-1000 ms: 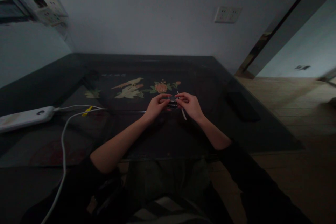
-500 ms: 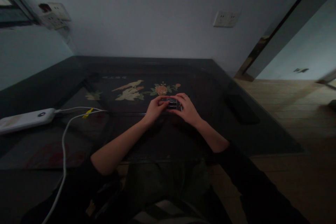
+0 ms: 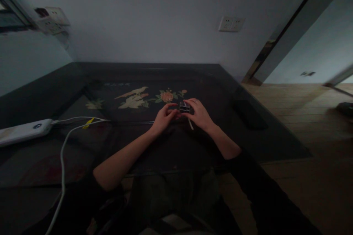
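Head view, dim light: left hand [image 3: 163,116] & right hand [image 3: 199,114] meet over the dark counter [image 3: 264,139], just below its flower inlay [image 3: 167,96]. Both pinch a small dark gadget [image 3: 184,108] between fingertips; fingers closed on it, held right by the inlay. Thin white stick [image 3: 190,123] pokes out under the right hand. White power bank [image 3: 23,131] w/ white cable [image 3: 64,147] lies far left of the inlay; black phone-like slab [image 3: 249,114] to its right.

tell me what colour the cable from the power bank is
White, with a yellow tag; the cable shows best in the head view.
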A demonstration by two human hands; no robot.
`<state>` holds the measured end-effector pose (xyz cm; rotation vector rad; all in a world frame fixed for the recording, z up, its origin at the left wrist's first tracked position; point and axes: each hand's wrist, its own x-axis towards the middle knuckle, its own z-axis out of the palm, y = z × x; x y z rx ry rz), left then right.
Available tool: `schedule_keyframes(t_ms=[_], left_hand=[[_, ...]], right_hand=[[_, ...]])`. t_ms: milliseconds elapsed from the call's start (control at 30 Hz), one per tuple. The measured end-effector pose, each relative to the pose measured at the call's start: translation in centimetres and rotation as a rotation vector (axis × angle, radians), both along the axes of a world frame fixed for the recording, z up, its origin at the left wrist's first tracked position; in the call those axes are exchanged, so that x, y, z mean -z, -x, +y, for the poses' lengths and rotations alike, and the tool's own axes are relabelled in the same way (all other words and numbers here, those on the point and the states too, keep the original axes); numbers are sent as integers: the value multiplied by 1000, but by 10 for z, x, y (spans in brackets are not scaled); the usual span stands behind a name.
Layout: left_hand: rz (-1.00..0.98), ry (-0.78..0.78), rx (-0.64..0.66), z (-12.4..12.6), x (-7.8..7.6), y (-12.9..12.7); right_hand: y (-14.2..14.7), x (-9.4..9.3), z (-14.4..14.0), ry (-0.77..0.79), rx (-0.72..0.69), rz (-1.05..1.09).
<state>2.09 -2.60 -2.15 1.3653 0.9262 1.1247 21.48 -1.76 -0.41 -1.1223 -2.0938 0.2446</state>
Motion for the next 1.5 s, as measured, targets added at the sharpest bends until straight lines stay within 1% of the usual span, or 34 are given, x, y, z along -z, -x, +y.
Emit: schedule_keyframes(t_ms=[67,133,267,333,400,467,567,767,900,1133,1367,1500], left_hand=[[64,-75,8,-2,2,-2],[188,-194,13,-5,3,-4],[448,-405,58,-11,4,-6],[554,-495,88,-13,2,-7],[625,-572,131,-16,0,-8],[657,-617,168,-18,-2,-9],[675,-635,184,-19,-2,-10],[734,-661,215,-18,2,-9],[761,-672,238,-18,4,-8],[789,-673,237,-18,3,-9],[898,-784,307,-20,5,-12],[927,-747,273,-21,6,-19]], right_hand=[[-22,-3,9,5,61,48],[-50,-3,17,54,88,46],[-107,3,26,161,130,13],[-127,7,27,251,124,4],[-137,10,27,302,96,-18],[-141,11,27,327,55,-49],[-139,15,29,354,25,-101],[-136,25,36,330,65,-184],[-134,28,38,312,87,-203],[-131,30,39,286,111,-210],[-131,30,39,270,111,-201],[-128,29,37,267,121,-205]])
